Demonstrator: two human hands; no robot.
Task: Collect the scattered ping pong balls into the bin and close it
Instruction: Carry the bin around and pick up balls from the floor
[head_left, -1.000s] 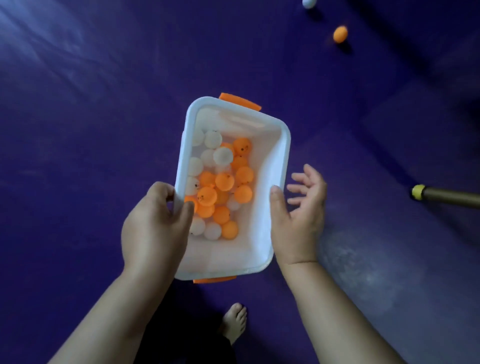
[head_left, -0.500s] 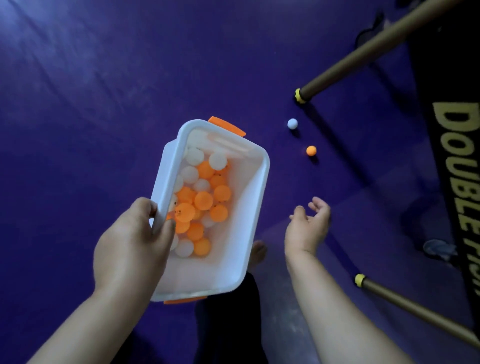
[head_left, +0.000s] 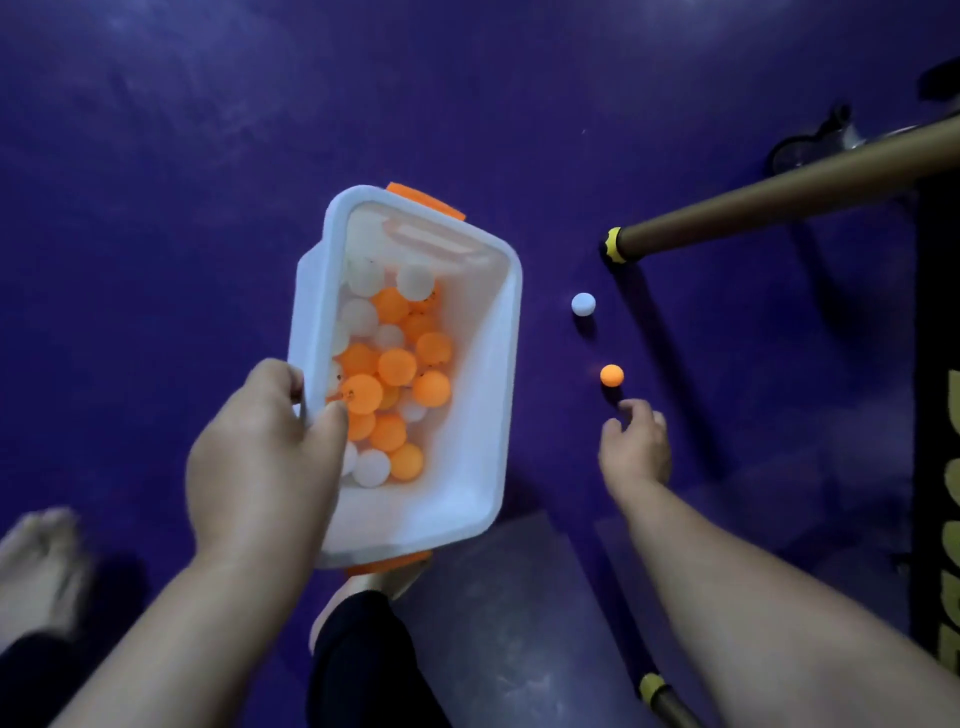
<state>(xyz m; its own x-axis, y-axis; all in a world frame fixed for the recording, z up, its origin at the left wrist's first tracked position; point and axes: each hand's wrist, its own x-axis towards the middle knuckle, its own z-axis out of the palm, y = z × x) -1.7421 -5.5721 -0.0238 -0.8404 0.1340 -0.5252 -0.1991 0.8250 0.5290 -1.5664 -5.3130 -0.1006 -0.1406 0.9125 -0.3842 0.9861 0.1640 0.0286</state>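
Left hand (head_left: 260, 447) grips the bin (head_left: 498, 395) by its rim; right hand (head_left: 636, 447), fingers loose, hovers by the orange ball (head_left: 611, 374); white ball (head_left: 583, 304) and table leg (head_left: 779, 202) beyond.

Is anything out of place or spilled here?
Yes: a white ping pong ball and an orange ping pong ball lie loose on the purple floor, beside the brown tubular leg, outside the white plastic bin that the left hand grips. The right hand reaches toward the orange one.
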